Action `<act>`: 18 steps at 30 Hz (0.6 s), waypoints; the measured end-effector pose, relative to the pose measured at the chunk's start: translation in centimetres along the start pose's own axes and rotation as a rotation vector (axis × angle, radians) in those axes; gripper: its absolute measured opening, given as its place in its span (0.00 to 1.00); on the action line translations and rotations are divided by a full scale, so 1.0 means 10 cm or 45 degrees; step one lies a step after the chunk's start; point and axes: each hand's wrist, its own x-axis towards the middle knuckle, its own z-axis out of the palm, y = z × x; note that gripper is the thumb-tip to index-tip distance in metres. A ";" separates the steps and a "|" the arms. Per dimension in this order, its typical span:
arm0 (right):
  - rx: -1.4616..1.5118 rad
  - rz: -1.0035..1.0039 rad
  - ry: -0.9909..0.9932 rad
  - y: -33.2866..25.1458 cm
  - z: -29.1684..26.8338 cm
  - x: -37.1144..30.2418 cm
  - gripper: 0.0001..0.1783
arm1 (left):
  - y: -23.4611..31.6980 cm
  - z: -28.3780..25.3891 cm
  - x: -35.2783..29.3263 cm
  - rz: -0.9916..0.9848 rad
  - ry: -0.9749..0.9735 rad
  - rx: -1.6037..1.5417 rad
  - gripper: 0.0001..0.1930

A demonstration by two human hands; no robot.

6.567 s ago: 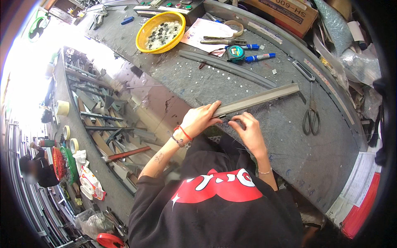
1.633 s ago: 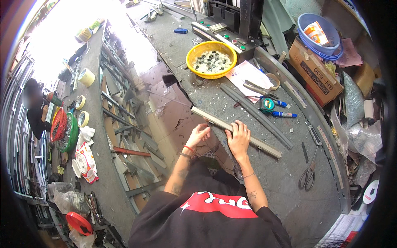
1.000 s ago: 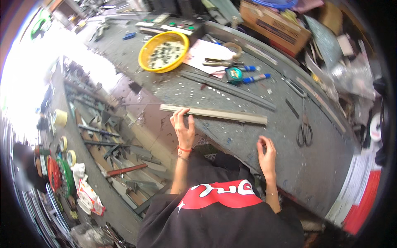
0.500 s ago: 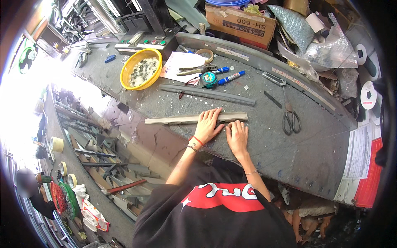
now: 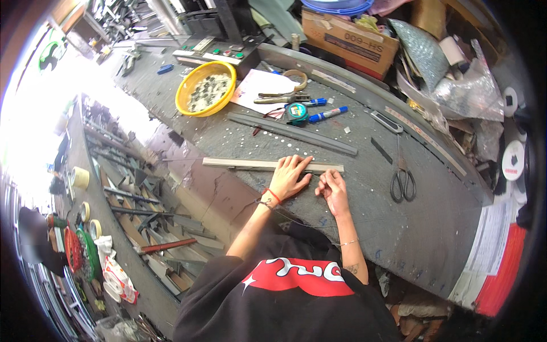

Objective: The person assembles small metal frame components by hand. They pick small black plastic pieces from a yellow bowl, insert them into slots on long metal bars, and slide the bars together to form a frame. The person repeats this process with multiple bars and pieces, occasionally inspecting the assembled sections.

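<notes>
A long light-coloured profile strip (image 5: 245, 163) lies across the near side of the grey bench. My left hand (image 5: 289, 175) holds it down toward its right part, fingers laid over the strip and thumb on the near side. Just below the strip's right end, my right hand (image 5: 333, 191) is closed with its fingers curled together. Whatever may be between those fingertips is too small to make out. Farther back lies a second, dark grey profile (image 5: 293, 134), roughly parallel to the first and touched by neither hand.
Behind the profiles are a yellow basket (image 5: 229, 96) of small pieces, a tape measure (image 5: 297, 113), pliers (image 5: 273, 98) and a blue marker (image 5: 328, 114). Black scissors (image 5: 403, 183) and a utility knife (image 5: 387, 121) lie to the right. A cardboard box (image 5: 348, 43) stands at the back.
My right hand has drawn slightly back from the strip's right end, and its fingers have curled in. My left hand stays on the strip. The whole view has shifted a little.
</notes>
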 end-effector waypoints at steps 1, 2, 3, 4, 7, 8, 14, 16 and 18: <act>-0.007 -0.029 0.007 0.03 -0.02 0.00 0.06 | 0.00 0.01 0.00 -0.007 0.006 0.002 0.27; -0.010 -0.056 0.025 0.06 -0.04 0.01 0.06 | 0.00 0.02 0.00 -0.008 0.033 -0.009 0.25; -0.042 -0.135 0.009 0.09 -0.05 0.01 0.06 | 0.00 0.03 0.01 -0.029 0.022 -0.001 0.24; -0.069 -0.150 0.058 0.11 -0.06 0.01 0.06 | 0.00 0.05 0.01 -0.042 0.028 0.006 0.23; -0.077 -0.211 0.122 0.17 -0.06 0.02 0.07 | 0.02 0.08 0.03 -0.070 0.090 0.067 0.22; -0.056 -0.212 0.129 0.17 -0.05 0.02 0.06 | 0.03 0.09 0.04 -0.079 0.107 0.074 0.22; -0.057 -0.270 0.133 0.17 0.00 0.00 0.06 | 0.13 0.17 0.13 -0.286 0.163 0.090 0.23; -0.053 -0.319 0.122 0.17 0.00 0.00 0.06 | 0.15 0.19 0.15 -0.319 0.164 0.094 0.23; -0.015 -0.311 0.154 0.16 0.00 0.00 0.06 | 0.15 0.19 0.16 -0.293 0.204 0.093 0.22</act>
